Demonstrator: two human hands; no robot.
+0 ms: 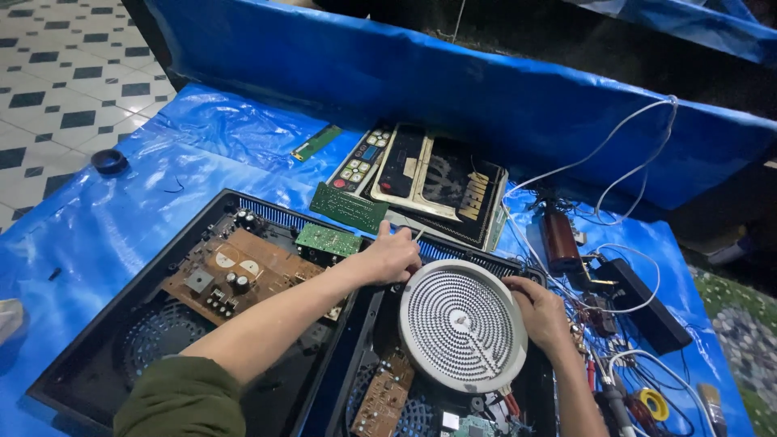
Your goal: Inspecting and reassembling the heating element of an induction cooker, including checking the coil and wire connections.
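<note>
Black appliance casing [97, 356] is lying open on the blue tarp [105, 218], holding a brown circuit board [243, 271], small green board [328, 239] & a round coil heating element [461, 324]. Left hand [392, 255] is gripping the element's top-left rim, fingers curled; a thin pale stick is poking out by its fingertips. Right hand [541, 311] is clasping the element's right rim, fingers wrapped under, tips hidden. Right of the element, tangled wires [623, 324] are hard to sort. Casing's bottom edge is getting cut off.
</note>
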